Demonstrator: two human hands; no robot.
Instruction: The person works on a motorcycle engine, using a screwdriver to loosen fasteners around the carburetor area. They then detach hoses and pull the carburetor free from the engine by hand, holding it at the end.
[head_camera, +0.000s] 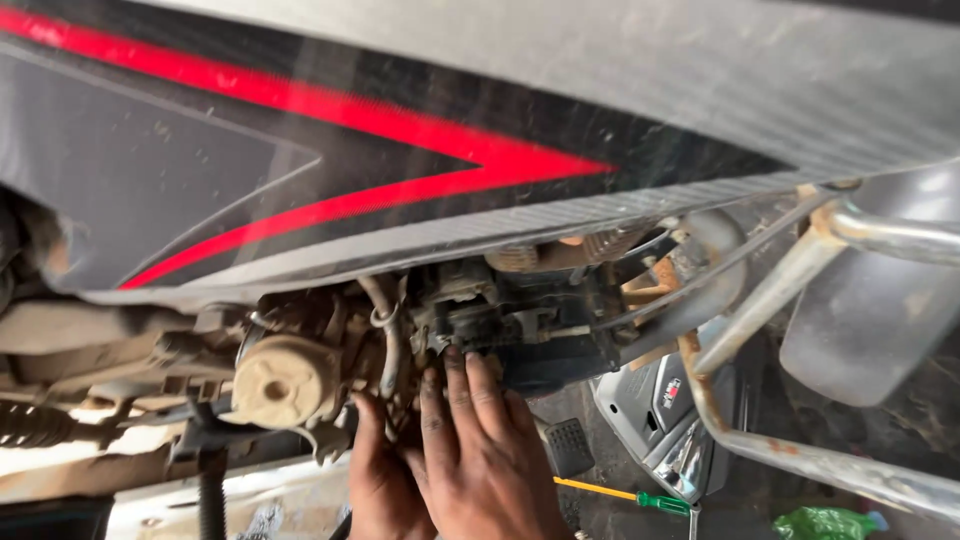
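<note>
We've got both hands jammed up under the scooter's black and red side panel (300, 130), low in the middle of the frame. Our right hand (490, 450) lies flat, fingers spread and pressed against the grimy carburetor (500, 320), probably feeling for a fastener we can't see. Our left hand (385, 480) reaches beside the rubber hose (385, 330); can't tell what its grip is doing. A green-handled screwdriver (625, 497) waits on the floor, lower right, near the rusty frame tube (770, 290).

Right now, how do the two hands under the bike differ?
The right hand lies flat, fingers spread, fingertips on the black engine part. The left hand sits lower and more curled, reaching beside the rubber hose, partly hidden by the right. Both are bare and grimy.
</note>
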